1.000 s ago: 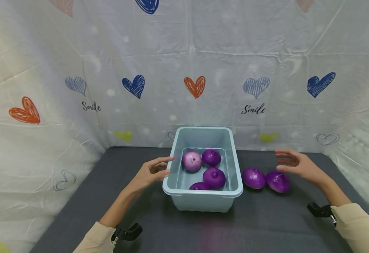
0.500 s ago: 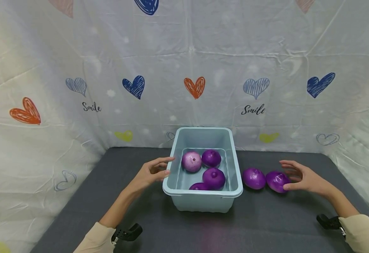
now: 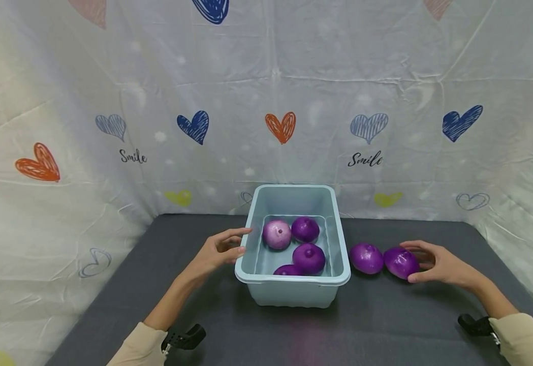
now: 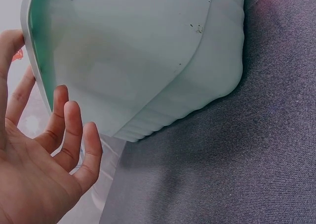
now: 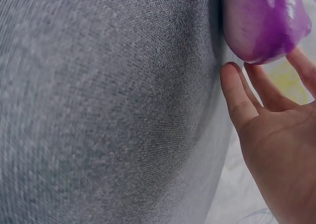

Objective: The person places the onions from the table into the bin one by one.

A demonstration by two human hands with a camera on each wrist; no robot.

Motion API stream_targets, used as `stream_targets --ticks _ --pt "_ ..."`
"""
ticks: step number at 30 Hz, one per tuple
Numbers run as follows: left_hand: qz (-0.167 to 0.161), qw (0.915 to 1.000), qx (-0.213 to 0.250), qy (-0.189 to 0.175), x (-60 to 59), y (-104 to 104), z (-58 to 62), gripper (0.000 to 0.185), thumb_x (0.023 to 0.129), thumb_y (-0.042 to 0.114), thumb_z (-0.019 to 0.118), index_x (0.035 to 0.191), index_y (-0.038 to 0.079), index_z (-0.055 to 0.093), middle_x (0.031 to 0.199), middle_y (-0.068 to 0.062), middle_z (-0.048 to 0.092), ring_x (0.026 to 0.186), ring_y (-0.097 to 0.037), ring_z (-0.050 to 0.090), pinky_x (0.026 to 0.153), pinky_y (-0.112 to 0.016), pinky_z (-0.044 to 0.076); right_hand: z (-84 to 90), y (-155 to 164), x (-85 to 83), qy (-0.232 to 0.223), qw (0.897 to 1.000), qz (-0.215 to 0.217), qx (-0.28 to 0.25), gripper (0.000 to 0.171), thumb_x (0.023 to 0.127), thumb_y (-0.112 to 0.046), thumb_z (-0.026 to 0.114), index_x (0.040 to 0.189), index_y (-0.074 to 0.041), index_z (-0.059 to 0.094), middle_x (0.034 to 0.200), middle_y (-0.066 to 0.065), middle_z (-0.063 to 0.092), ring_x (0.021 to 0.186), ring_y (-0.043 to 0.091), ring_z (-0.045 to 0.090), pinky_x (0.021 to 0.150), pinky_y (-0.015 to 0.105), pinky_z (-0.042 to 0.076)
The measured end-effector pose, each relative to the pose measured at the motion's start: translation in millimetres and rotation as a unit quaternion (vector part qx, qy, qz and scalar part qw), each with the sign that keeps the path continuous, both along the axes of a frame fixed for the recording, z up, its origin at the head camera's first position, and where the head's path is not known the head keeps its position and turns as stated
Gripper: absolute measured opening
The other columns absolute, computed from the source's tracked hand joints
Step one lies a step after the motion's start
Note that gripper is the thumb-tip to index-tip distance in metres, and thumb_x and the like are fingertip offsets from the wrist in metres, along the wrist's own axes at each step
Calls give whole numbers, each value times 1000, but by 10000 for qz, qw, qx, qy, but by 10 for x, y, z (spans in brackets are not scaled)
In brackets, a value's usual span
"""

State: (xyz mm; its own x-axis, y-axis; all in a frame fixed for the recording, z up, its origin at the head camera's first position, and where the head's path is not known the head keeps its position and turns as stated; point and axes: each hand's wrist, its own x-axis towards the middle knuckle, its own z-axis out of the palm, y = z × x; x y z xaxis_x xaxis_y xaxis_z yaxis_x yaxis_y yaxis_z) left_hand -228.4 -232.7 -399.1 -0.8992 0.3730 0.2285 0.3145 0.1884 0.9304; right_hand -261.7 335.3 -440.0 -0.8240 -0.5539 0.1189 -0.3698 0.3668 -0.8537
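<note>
A pale blue plastic bin [image 3: 289, 292] stands mid-table with several purple onions [image 3: 309, 258] inside. At its left rim is my left hand [image 3: 217, 249], fingers relaxed and fingertips at the edge. In the left wrist view, the left hand [image 4: 44, 155] has its lower fingers loosely bent beside the bin wall [image 4: 133, 51]. Right of the bin, two more onions sit on the table. My right hand [image 3: 444, 264] holds the right-hand onion [image 3: 400, 262], thumb on the near side and fingers behind. The right wrist view shows fingers [image 5: 269, 93] against the onion [image 5: 261, 21].
The other loose onion [image 3: 367, 257] sits between the bin and the right-hand onion. Dark grey cloth [image 3: 266, 340] covers the table. A white curtain [image 3: 321, 91] with printed hearts hangs behind the table and at both sides.
My right hand has come down from above the right-hand onion and settled around it. The left hand, bin and onions stay in place.
</note>
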Motion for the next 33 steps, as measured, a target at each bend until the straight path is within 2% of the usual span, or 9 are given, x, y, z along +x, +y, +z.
stream_targets --ticks 8,17,27,33 --pt "17 10000 -7 -26 -9 -3 -13 48 100 13 67 146 9 56 120 -21 61 104 -31 63 84 -41 55 27 -12 -8 -69 9998 47 180 69 87 -8 82 145 8 46 140 35 46 113 3 59 87 30 53" --pt "19 10000 -9 -49 1 0 -18 48 100 13 67 146 8 56 121 -21 61 104 -30 63 85 -41 55 34 4 32 76 10000 -34 2 67 88 -5 80 144 9 46 139 36 46 112 3 60 85 29 54" --pt "-6 10000 24 -12 3 -9 6 48 100 13 67 146 7 56 120 -22 59 99 -29 62 83 -41 55 247 82 59 209 9969 -756 65 66 91 -8 78 147 3 47 141 28 48 112 3 59 85 26 53" --pt "-59 10000 8 21 -1 -13 11 48 100 13 66 147 8 56 122 -23 58 100 -30 63 83 -42 56 366 101 62 257 9951 -952 8 65 92 -8 77 149 0 46 141 19 50 113 1 58 84 27 53"
